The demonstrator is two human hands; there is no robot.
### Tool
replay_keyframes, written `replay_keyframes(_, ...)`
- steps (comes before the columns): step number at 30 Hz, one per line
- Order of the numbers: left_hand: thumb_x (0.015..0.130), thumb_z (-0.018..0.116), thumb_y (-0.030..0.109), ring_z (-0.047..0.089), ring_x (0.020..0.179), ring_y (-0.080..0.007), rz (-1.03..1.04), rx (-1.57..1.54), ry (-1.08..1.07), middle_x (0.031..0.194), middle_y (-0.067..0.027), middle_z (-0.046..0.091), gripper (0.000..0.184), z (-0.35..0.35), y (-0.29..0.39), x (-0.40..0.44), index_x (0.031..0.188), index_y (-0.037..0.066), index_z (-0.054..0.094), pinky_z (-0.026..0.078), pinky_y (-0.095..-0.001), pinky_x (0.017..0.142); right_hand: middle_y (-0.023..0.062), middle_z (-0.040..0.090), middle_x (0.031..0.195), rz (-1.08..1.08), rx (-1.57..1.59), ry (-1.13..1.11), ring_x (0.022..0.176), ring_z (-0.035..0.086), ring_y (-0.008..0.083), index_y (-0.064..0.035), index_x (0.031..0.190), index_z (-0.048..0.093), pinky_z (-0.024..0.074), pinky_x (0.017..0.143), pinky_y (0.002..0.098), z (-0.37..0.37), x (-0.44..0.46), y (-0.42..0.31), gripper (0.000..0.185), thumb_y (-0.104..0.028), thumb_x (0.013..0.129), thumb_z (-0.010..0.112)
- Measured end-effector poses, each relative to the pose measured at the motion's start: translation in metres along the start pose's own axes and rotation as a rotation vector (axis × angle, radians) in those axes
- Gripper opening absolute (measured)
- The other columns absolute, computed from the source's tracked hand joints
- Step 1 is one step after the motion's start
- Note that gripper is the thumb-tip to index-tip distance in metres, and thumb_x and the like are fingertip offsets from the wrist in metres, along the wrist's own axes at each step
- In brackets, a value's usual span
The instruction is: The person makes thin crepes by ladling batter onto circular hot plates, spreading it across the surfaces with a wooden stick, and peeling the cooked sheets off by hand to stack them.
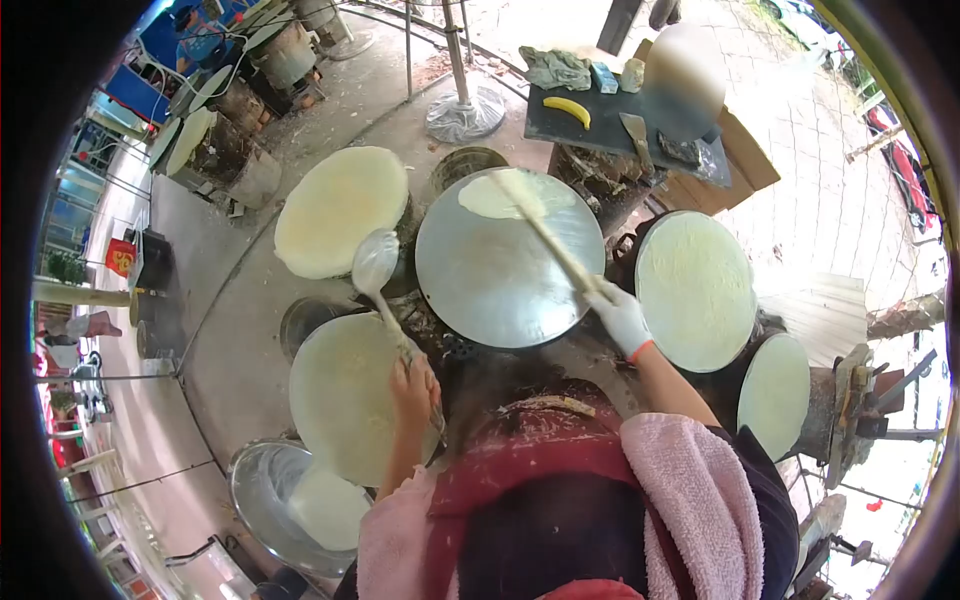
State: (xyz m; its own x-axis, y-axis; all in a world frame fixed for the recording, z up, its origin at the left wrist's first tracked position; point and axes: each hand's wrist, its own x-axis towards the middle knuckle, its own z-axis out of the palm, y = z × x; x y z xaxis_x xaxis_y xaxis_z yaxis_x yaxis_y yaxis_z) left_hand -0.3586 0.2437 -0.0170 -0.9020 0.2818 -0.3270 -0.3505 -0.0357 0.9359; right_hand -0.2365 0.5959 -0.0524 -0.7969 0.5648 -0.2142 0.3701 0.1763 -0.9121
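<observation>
My left hand [415,388] is bare and wrapped round the handle of a ladle [376,262], whose batter-coated bowl hangs between two griddles covered with pale batter sheets. In a white glove, my right hand [617,318] grips a wooden stick [552,240] that reaches across the round metal griddle [490,275] in the middle. The stick's far end lies at a patch of pale batter [500,197] near that griddle's far edge. Most of the griddle's surface is bare metal. One pale batter sheet [342,212] lies at the upper left, another [350,400] below it near my left hand.
Two more batter-covered griddles [697,290] [775,397] stand on the right. A metal basin [262,495] of batter is at the lower left. The dark table [555,120] at the back holds a banana [568,111] and a scraper [637,137]. Further stoves stand at the upper left.
</observation>
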Motion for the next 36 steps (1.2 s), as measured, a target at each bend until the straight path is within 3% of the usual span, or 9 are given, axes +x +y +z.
replay_keyframes(6, 0.103, 0.048, 0.023, 0.035, 0.040, -0.0086, -0.056, 0.070, 0.092, 0.060, 0.0008, 0.039, 0.023, -0.027, -0.004, -0.020, 0.095, 0.003, 0.052, 0.029, -0.0241, 0.035, -0.0083, 0.048, 0.062, 0.527, 0.314, -0.277, 0.044, 0.034, 0.0020, -0.0147, 0.125, 0.066, 0.0247, 0.039, 0.0194, 0.008, 0.023, -0.022, 0.034, -0.030, 0.095, 0.064)
replay_keyframes(9, 0.103, 0.047, 0.023, 0.035, 0.040, -0.0081, -0.136, 0.044, 0.148, 0.061, 0.0009, 0.039, 0.024, -0.025, -0.002, -0.033, 0.095, 0.001, 0.052, 0.028, -0.0238, 0.035, -0.0047, 0.059, 0.072, 0.435, 0.171, -0.364, 0.057, 0.049, 0.0034, -0.0089, 0.120, 0.068, 0.0396, 0.051, 0.0190, 0.002, 0.031, -0.025, 0.032, -0.029, 0.095, 0.065)
replay_keyframes(12, 0.103, 0.047, 0.022, 0.036, 0.041, -0.0080, -0.119, 0.101, 0.198, 0.061, 0.0012, 0.039, 0.024, -0.016, 0.002, -0.053, 0.094, 0.001, 0.052, 0.028, -0.0232, 0.036, 0.0044, 0.069, 0.101, 0.068, 0.131, -0.307, 0.102, 0.058, 0.0103, -0.0018, 0.128, 0.062, 0.0435, 0.095, 0.0253, -0.041, 0.062, 0.019, 0.039, -0.023, 0.096, 0.063)
replay_keyframes(17, 0.101, 0.046, 0.019, 0.036, 0.041, -0.0079, -0.135, 0.127, 0.312, 0.059, 0.0016, 0.038, 0.020, 0.008, -0.002, -0.068, 0.095, 0.001, 0.052, 0.030, -0.0237, 0.036, -0.0081, 0.044, 0.065, 0.449, 0.131, -0.467, 0.042, 0.028, 0.0032, -0.0183, 0.129, 0.064, 0.0222, 0.038, 0.0213, -0.044, 0.079, -0.018, 0.037, -0.030, 0.094, 0.064)
replay_keyframes(21, 0.102, 0.045, 0.019, 0.037, 0.042, -0.0082, -0.119, 0.124, 0.334, 0.060, 0.0009, 0.039, 0.021, 0.028, -0.001, -0.076, 0.095, 0.000, 0.051, 0.031, -0.0235, 0.036, -0.0062, 0.057, 0.075, 0.374, 0.168, -0.632, 0.058, 0.047, 0.0043, -0.0067, 0.124, 0.066, 0.0380, 0.050, 0.0208, -0.031, 0.094, -0.004, 0.033, -0.024, 0.095, 0.064)
replay_keyframes(23, 0.102, 0.045, 0.018, 0.037, 0.041, -0.0082, -0.093, 0.138, 0.361, 0.060, 0.0005, 0.039, 0.021, 0.039, 0.007, -0.080, 0.094, 0.000, 0.051, 0.031, -0.0235, 0.035, -0.0021, 0.066, 0.090, -0.104, 0.103, -0.511, 0.080, 0.058, 0.0079, -0.0048, 0.124, 0.066, 0.0482, 0.074, 0.0232, -0.048, 0.124, 0.032, 0.034, -0.022, 0.095, 0.064)
replay_keyframes(24, 0.102, 0.045, 0.018, 0.037, 0.041, -0.0082, -0.082, 0.143, 0.375, 0.060, 0.0002, 0.039, 0.021, 0.044, 0.008, -0.082, 0.094, 0.000, 0.051, 0.031, -0.0235, 0.035, 0.0007, 0.068, 0.103, 0.120, -0.043, -0.513, 0.101, 0.058, 0.0109, -0.0033, 0.126, 0.064, 0.0434, 0.096, 0.0262, -0.070, 0.127, -0.006, 0.035, -0.021, 0.095, 0.063)
replay_keyframes(29, 0.104, 0.044, 0.019, 0.036, 0.039, -0.0092, -0.146, 0.175, 0.448, 0.061, 0.0012, 0.038, 0.024, 0.052, -0.010, -0.085, 0.093, 0.000, 0.051, 0.031, -0.0241, 0.034, -0.0094, 0.048, 0.070, 0.405, 0.013, -0.770, 0.049, 0.032, 0.0020, -0.0144, 0.127, 0.065, 0.0237, 0.042, 0.0202, -0.060, 0.140, -0.014, 0.035, -0.027, 0.095, 0.063)
replay_keyframes(36, 0.100, 0.047, 0.013, 0.038, 0.037, -0.0099, -0.173, 0.186, 0.506, 0.058, -0.0023, 0.044, 0.020, 0.061, -0.018, -0.094, 0.089, -0.003, 0.051, 0.029, -0.0262, 0.033, -0.0055, 0.064, 0.094, -0.046, 0.096, -0.682, 0.053, 0.038, 0.0018, -0.0089, 0.129, 0.063, 0.0295, 0.045, 0.0186, -0.058, 0.208, 0.049, 0.037, -0.024, 0.096, 0.061)
